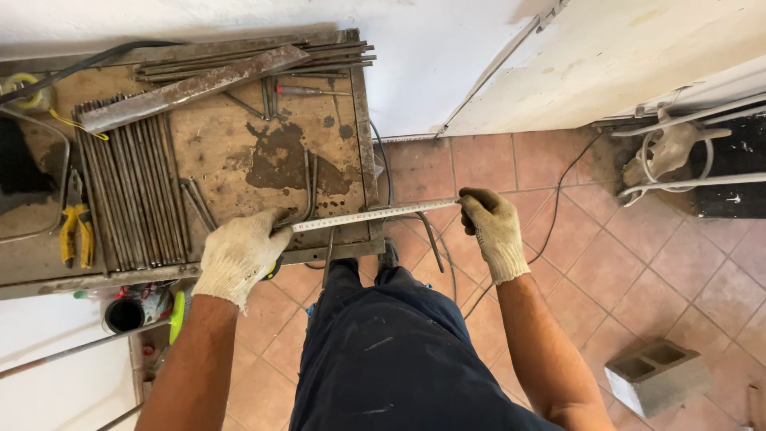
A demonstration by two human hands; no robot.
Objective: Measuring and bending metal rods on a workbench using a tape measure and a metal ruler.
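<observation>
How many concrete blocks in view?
1. A grey hollow concrete block lies on the tiled floor at lower right, beyond the right hand. More could be hidden outside the frame.

My left hand (238, 254) at the workbench (239, 160) front edge, tape measure (373, 214) running rightward to my right hand (495, 231) past the bench, rod bundle (132, 195) left of it, pliers (76, 227) further left, concrete block (656, 375) on floor far right, possibly a bent rod (431, 239) under the tape.

Knitted cloth gloves cover the left hand (238, 257) and right hand (493, 231); the tape measure (373, 215) looks like matt metal; the workbench (239, 164) is rusty, rough steel.
</observation>
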